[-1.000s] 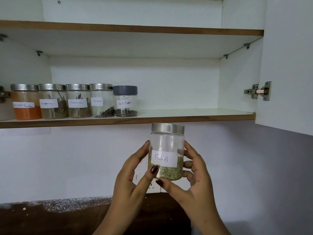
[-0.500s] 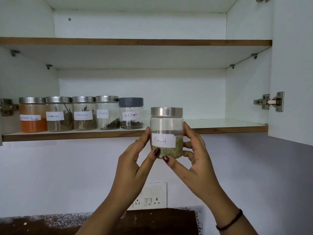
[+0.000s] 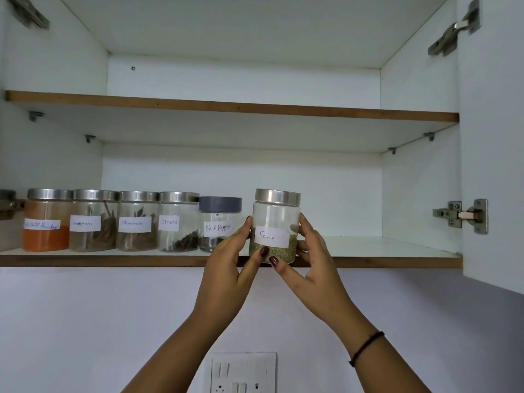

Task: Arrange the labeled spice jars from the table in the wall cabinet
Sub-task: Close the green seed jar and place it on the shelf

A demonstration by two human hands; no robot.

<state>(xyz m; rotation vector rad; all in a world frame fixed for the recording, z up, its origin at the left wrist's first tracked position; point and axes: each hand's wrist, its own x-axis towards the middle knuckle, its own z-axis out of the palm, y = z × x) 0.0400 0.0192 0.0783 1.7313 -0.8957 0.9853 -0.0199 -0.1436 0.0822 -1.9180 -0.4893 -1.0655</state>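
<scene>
Both hands hold a clear jar labelled Fennel (image 3: pixel 274 219), steel-lidded with greenish seeds at the bottom, at the front edge of the lower cabinet shelf (image 3: pixel 368 260). My left hand (image 3: pixel 231 268) grips its left side, my right hand (image 3: pixel 307 260) its right, thumbs meeting at the jar's base. Whether the jar rests on the shelf I cannot tell. To its left a row of labelled jars stands on the shelf: red chilli powder (image 3: pixel 46 221), a brown spice jar (image 3: pixel 93 221), cinnamon (image 3: pixel 137 221), cloves (image 3: pixel 177 221) and a grey-lidded black pepper jar (image 3: pixel 218 214).
The shelf to the right of the fennel jar is bare up to the cabinet side wall (image 3: pixel 419 188). The open cabinet door (image 3: pixel 493 137) with hinges (image 3: pixel 459 215) stands at the right. An upper shelf (image 3: pixel 226 107) spans above. A wall socket (image 3: pixel 243 373) sits below.
Both hands have lifted the fennel jar from below the shelf up to the shelf's front edge, to the right of the black pepper jar. The view has tilted upward.
</scene>
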